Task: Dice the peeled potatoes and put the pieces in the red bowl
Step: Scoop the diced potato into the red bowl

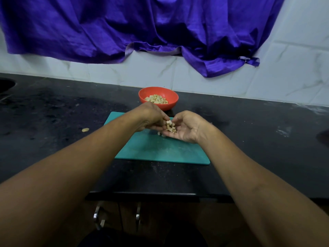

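A red bowl (170, 97) stands on the black counter behind a teal cutting board (160, 150) and holds a heap of diced potato (156, 99). Above the board, my right hand (187, 128) lies palm up, cupped, with several potato dice (170, 127) resting in it. My left hand (151, 118) reaches in from the left, its curled fingers touching those dice at the right palm's edge. A few dice lie on the board just below the hands. No knife is in view.
A stray potato scrap (85, 129) lies on the black counter (53, 113) to the left of the board. A sink rim (7, 84) shows at far left. A purple cloth (142, 27) hangs over the tiled wall. Cabinet handles (97, 216) sit below the counter edge.
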